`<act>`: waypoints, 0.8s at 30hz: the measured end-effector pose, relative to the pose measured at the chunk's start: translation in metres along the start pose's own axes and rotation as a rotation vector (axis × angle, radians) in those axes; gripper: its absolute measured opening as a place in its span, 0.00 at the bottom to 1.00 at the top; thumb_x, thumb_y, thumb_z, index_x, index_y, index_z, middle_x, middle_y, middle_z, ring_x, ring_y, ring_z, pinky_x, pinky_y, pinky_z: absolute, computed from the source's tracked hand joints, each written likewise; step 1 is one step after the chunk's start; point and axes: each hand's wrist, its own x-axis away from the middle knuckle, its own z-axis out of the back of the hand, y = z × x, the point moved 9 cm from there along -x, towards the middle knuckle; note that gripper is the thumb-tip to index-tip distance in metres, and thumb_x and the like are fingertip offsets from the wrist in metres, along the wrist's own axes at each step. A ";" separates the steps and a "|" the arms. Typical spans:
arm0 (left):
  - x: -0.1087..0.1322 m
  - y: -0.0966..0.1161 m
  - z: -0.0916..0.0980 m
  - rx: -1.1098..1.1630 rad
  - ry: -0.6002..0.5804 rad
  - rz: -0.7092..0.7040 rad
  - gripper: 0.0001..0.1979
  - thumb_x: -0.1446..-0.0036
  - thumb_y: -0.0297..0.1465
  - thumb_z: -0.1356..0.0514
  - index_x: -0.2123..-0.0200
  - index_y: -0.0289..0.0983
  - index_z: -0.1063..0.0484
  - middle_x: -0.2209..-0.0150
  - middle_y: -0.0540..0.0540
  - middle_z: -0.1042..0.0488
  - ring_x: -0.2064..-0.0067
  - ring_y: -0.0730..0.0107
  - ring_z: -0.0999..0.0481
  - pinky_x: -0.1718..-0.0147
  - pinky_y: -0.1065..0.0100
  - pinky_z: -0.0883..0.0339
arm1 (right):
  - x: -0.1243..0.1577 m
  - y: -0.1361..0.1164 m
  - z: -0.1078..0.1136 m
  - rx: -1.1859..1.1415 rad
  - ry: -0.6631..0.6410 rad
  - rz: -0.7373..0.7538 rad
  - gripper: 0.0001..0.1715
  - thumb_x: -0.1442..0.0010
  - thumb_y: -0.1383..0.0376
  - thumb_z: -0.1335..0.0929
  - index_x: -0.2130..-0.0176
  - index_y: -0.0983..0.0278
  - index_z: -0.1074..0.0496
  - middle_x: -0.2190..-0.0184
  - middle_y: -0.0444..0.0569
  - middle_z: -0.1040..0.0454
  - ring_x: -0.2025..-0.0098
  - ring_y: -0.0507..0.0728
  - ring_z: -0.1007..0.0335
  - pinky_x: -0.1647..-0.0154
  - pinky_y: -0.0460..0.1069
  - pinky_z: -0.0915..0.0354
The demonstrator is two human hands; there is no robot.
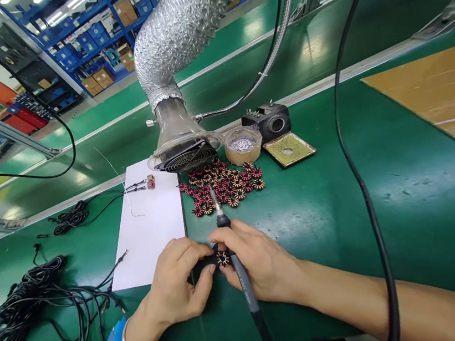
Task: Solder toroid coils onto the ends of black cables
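Note:
My right hand is closed around a soldering iron with a grey handle. The iron's metal tip points up and left, toward the pile of coils. Between my two hands is one small ring-shaped wound coil, copper-coloured on a dark core. The thumb and forefinger of my left hand are curled in a pinch at the coil's left edge. My right fingers also surround the coil, and their exact contact is partly hidden. Beyond the iron tip lies a pile of red and copper wound coils.
A fume extractor nozzle on a silver duct hangs over the pile. Behind are a round tub, an iron stand and a sponge. White paper and black cables lie left; a cord hangs right.

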 end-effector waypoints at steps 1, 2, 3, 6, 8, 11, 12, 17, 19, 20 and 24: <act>0.001 0.001 0.000 -0.014 0.006 -0.010 0.09 0.44 0.24 0.42 0.59 0.37 0.31 0.67 0.43 0.25 0.66 0.64 0.28 0.67 0.63 0.35 | 0.000 0.001 0.000 -0.023 -0.008 -0.003 0.22 0.50 0.75 0.35 0.54 0.66 0.38 0.67 0.49 0.32 0.64 0.57 0.40 0.66 0.50 0.36; 0.001 0.002 0.000 -0.035 0.018 -0.023 0.09 0.44 0.24 0.41 0.59 0.37 0.31 0.67 0.44 0.25 0.66 0.64 0.28 0.67 0.63 0.35 | 0.000 0.001 0.000 -0.040 -0.016 -0.001 0.22 0.50 0.75 0.35 0.54 0.66 0.38 0.66 0.49 0.32 0.64 0.57 0.39 0.65 0.50 0.36; 0.002 0.003 0.001 -0.062 0.029 -0.042 0.09 0.44 0.24 0.41 0.58 0.37 0.31 0.66 0.44 0.25 0.66 0.64 0.28 0.67 0.63 0.36 | 0.001 0.000 0.000 -0.051 -0.025 0.006 0.23 0.50 0.75 0.35 0.53 0.66 0.38 0.66 0.49 0.32 0.64 0.57 0.39 0.65 0.50 0.35; 0.005 0.010 0.001 -0.178 0.050 -0.126 0.11 0.44 0.24 0.39 0.57 0.38 0.31 0.67 0.46 0.24 0.67 0.67 0.28 0.69 0.65 0.38 | 0.001 0.001 0.000 -0.071 -0.043 0.006 0.24 0.50 0.75 0.35 0.53 0.66 0.38 0.66 0.49 0.31 0.63 0.57 0.37 0.64 0.50 0.35; 0.006 0.013 0.000 -0.249 0.058 -0.173 0.09 0.43 0.23 0.39 0.59 0.39 0.31 0.69 0.48 0.24 0.70 0.69 0.28 0.70 0.65 0.40 | 0.001 0.003 0.000 -0.076 -0.047 -0.007 0.24 0.50 0.75 0.35 0.52 0.66 0.38 0.66 0.49 0.31 0.63 0.57 0.37 0.63 0.50 0.34; 0.005 0.014 -0.003 -0.279 0.071 -0.166 0.06 0.42 0.23 0.40 0.62 0.38 0.30 0.71 0.49 0.24 0.71 0.70 0.28 0.70 0.65 0.40 | 0.001 0.003 0.000 -0.066 -0.038 -0.006 0.24 0.49 0.75 0.34 0.52 0.66 0.38 0.67 0.48 0.31 0.63 0.57 0.37 0.63 0.50 0.34; 0.004 0.014 -0.004 -0.279 0.081 -0.143 0.05 0.42 0.23 0.41 0.63 0.38 0.30 0.72 0.49 0.25 0.71 0.70 0.28 0.70 0.65 0.40 | 0.001 0.002 0.001 -0.058 -0.033 -0.002 0.24 0.49 0.75 0.34 0.52 0.66 0.38 0.67 0.49 0.31 0.63 0.57 0.37 0.63 0.50 0.34; -0.001 0.014 -0.003 -0.247 0.119 -0.022 0.05 0.42 0.23 0.42 0.70 0.38 0.34 0.75 0.50 0.29 0.74 0.70 0.32 0.73 0.65 0.42 | 0.003 0.003 0.003 -0.056 -0.033 -0.014 0.24 0.48 0.75 0.34 0.51 0.66 0.37 0.66 0.49 0.31 0.62 0.58 0.36 0.63 0.50 0.33; -0.001 0.017 0.000 -0.189 0.121 0.001 0.04 0.43 0.23 0.42 0.67 0.38 0.33 0.73 0.48 0.28 0.72 0.68 0.31 0.72 0.65 0.41 | 0.002 0.004 0.003 -0.081 -0.056 -0.029 0.26 0.48 0.75 0.33 0.50 0.66 0.37 0.66 0.50 0.31 0.61 0.58 0.36 0.62 0.50 0.32; -0.001 0.019 0.001 -0.159 0.125 0.005 0.04 0.43 0.24 0.42 0.65 0.38 0.33 0.72 0.47 0.28 0.71 0.68 0.30 0.71 0.64 0.41 | 0.002 0.004 0.003 -0.096 -0.067 -0.034 0.27 0.49 0.75 0.33 0.49 0.66 0.38 0.66 0.50 0.31 0.61 0.58 0.36 0.62 0.51 0.32; 0.000 0.027 0.002 -0.109 0.114 -0.015 0.06 0.45 0.27 0.39 0.63 0.38 0.32 0.72 0.47 0.28 0.71 0.66 0.31 0.72 0.64 0.41 | 0.000 0.006 0.005 -0.126 -0.086 -0.032 0.28 0.49 0.74 0.33 0.48 0.67 0.38 0.65 0.51 0.30 0.60 0.59 0.35 0.62 0.51 0.31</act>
